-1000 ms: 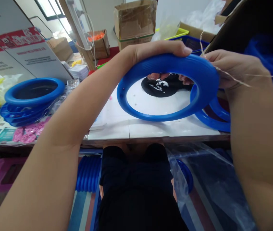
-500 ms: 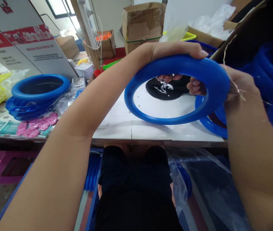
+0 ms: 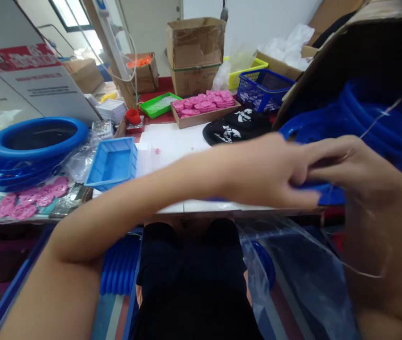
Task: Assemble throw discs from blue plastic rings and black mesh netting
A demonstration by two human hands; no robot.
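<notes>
My left hand (image 3: 272, 170) reaches across to the right and is blurred; its fingers meet my right hand (image 3: 346, 165) at the right side of the table. A thin pale string or wire (image 3: 381, 115) runs near my right hand and loops below it. What the fingers pinch is too blurred to make out. Under and behind the hands lie blue rings (image 3: 331, 194), mostly hidden. More blue ring parts (image 3: 392, 127) sit in the dark open box at the right. A black cap with white lettering (image 3: 227, 133) lies behind my left forearm.
Blue rings are stacked (image 3: 38, 137) at the left, beside a light blue tray (image 3: 112, 163) and pink pieces (image 3: 33, 198). Farther back stand a green tray (image 3: 158, 105), a box of pink pieces (image 3: 204, 104), a blue basket (image 3: 265, 89) and cardboard boxes (image 3: 196, 45).
The blue ring that both hands held up is no longer raised in them. My hands have come together lower at the right, and the view has shifted, showing more of the table.
</notes>
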